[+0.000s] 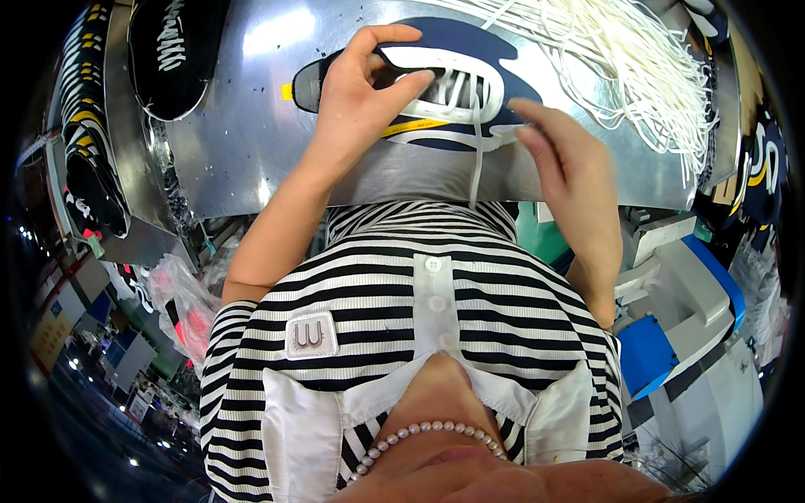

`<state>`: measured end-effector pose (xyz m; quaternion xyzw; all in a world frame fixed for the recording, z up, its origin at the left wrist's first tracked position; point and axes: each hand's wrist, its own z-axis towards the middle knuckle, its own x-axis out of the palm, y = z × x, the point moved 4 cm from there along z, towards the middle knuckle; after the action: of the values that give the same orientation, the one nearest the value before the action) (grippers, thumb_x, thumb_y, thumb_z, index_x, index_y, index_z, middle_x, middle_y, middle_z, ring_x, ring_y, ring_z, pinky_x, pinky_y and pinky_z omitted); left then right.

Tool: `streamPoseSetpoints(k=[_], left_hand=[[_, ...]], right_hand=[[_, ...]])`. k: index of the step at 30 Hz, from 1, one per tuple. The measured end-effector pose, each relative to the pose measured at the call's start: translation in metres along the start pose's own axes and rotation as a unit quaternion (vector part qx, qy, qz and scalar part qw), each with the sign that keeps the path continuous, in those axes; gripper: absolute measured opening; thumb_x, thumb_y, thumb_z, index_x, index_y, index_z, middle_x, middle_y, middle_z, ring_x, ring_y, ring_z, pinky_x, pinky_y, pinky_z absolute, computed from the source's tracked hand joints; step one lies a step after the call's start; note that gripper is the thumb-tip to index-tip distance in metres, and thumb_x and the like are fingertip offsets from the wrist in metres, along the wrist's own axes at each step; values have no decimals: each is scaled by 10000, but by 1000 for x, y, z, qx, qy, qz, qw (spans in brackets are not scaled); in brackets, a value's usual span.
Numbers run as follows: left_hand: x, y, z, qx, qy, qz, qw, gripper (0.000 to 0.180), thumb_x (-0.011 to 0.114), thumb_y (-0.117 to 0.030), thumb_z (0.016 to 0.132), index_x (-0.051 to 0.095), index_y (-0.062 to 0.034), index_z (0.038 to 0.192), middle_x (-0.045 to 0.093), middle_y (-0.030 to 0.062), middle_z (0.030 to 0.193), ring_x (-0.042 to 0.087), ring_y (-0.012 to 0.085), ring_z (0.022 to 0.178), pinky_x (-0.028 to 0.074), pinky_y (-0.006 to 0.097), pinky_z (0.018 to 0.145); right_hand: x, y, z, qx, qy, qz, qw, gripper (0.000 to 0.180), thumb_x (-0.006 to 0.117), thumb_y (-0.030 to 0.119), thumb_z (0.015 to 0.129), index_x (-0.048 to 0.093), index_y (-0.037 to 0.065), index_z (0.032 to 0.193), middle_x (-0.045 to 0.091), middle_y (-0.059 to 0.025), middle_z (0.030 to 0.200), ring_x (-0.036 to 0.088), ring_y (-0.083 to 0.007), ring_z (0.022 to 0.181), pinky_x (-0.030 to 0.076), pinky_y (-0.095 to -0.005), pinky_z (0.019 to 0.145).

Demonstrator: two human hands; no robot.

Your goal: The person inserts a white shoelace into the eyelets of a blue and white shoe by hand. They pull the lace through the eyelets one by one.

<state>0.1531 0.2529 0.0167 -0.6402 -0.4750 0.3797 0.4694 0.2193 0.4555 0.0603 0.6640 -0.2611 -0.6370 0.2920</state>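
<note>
A flat navy shoe upper (511,80) with a white eyelet panel lies on the metal table, its toe side to the right. A white shoelace (479,159) crosses part of the eyelets, and one length hangs toward the table's near edge. My left hand (356,96) grips the upper at its opening, thumb on the near side and index finger on the far side. Just right of the upper, my right hand (574,159) is slightly blurred, with thumb and index finger apart and nothing visible between them.
A large heap of loose white laces (629,75) covers the table's far right. On the left lies a black shoe upper (172,59), beside a stack of uppers (88,159). The metal table (243,159) ends just before my body. A grey-and-blue plastic object (683,293) stands at right.
</note>
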Motion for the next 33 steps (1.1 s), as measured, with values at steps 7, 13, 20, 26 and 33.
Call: streamPoseSetpoints(k=[7,13,20,26,33], left_hand=[[-14,0,8,-29,94,-135,986,373,647,-49,871,572,-48,1236,675,49,846,612,69,758,474,217,695],[-17,-30,-32,110,7,263,958,445,689,-169,906,514,-14,1286,663,151,1075,645,266,1010,508,351,863],[27,-24,-30,286,30,499,818,313,749,-188,814,657,-86,1095,658,88,972,628,286,923,481,403,818],[18,-18,-2,288,-9,460,840,261,722,-158,814,684,-60,1052,609,98,863,606,300,841,480,377,724],[14,-42,-14,336,-59,399,851,215,745,-99,791,686,-26,985,630,110,848,615,297,793,473,364,707]], right_hand=[[43,-41,32,5,-125,-6,992,180,647,206,933,653,63,1040,695,-97,895,673,-264,750,509,-329,652],[25,-40,18,19,-115,99,988,282,757,313,843,660,83,975,666,-40,774,605,-175,618,478,-288,587],[47,-16,-10,-21,-87,-26,996,169,748,234,807,659,105,868,605,-40,690,620,-208,584,456,-340,513],[60,-3,-53,-207,117,-38,970,98,739,127,815,655,90,851,654,-65,748,616,-231,580,484,-337,546],[33,-14,-11,3,-42,200,979,195,776,181,837,738,30,954,700,-65,781,549,-78,534,424,-223,506]])
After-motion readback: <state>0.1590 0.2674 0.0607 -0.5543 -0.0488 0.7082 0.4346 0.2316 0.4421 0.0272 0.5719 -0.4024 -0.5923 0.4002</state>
